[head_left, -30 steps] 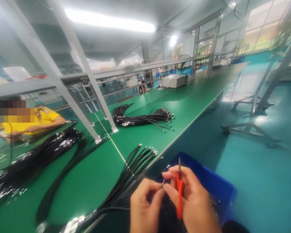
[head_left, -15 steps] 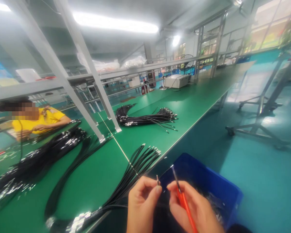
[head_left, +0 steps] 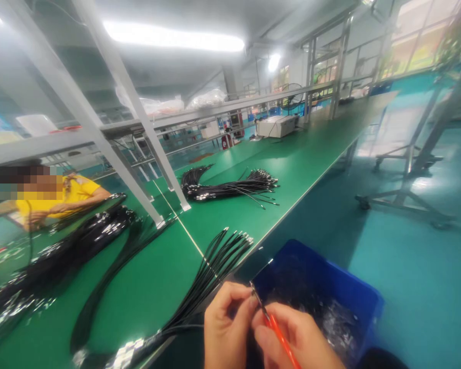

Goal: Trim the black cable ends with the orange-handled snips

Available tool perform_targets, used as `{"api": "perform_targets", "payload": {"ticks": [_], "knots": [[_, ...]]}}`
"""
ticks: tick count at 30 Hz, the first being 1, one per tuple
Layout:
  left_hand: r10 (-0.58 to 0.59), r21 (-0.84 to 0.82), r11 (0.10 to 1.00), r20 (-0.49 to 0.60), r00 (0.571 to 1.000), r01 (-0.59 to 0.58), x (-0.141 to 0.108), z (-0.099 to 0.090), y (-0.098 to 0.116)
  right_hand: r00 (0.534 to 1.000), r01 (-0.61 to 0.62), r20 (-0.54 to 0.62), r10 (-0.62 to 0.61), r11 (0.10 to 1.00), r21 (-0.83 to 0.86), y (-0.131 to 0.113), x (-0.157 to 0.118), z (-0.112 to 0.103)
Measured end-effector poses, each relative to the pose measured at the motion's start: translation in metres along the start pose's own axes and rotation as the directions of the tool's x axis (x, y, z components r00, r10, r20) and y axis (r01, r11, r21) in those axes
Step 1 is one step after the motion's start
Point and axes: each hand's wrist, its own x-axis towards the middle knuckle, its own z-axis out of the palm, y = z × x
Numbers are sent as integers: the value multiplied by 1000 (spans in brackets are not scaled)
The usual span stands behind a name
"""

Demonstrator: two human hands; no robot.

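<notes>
Low in the view, my left hand pinches the end of a black cable, whose small metal tip shows between thumb and forefinger. Close beside it on the right, my right hand grips a tool with a red handle. The tool's thin dark shaft reaches up and left to the cable tip and appears to touch it. A bundle of black cables with pale tips lies on the green table just left of my hands.
Below the table's edge is a blue bin with clear scraps. More black cables lie farther back, others at left. Grey shelf posts rise from the table. A person in yellow sits across at left. A wheeled stand is at right.
My right hand has moved left towards my left hand, and the tool's shaft now tilts to the cable tip. The view has shifted slightly.
</notes>
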Motion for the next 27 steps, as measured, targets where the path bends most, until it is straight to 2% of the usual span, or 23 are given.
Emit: {"api": "perform_targets", "payload": {"ticks": [12,15,17,19,20,22,24,27], "knots": [[14,79,997,0,1000,-14,-2,1,5,999,26,-45,-30,996,-83,-1,-1,-4],[5,103,995,11,1000,-6,-2,2,3,983,42,-178,-45,999,-21,3,-1,-6],[-9,127,992,21,1000,6,-1,4,2,930,150,-340,-137,989,11,4,1,-8],[-17,147,989,42,999,11,-1,5,1,836,301,-474,-275,953,-23,4,6,-10],[-17,152,988,55,998,9,-2,6,1,795,358,-505,-337,932,-58,4,9,-10],[-16,159,987,73,997,4,-2,8,1,744,435,-506,-437,891,-130,4,16,-11],[-15,171,985,81,997,1,-3,10,2,714,483,-475,-515,853,-199,7,24,-12],[-8,182,983,72,997,-6,-6,12,4,666,508,-471,-578,814,-281,13,31,-9]]}}
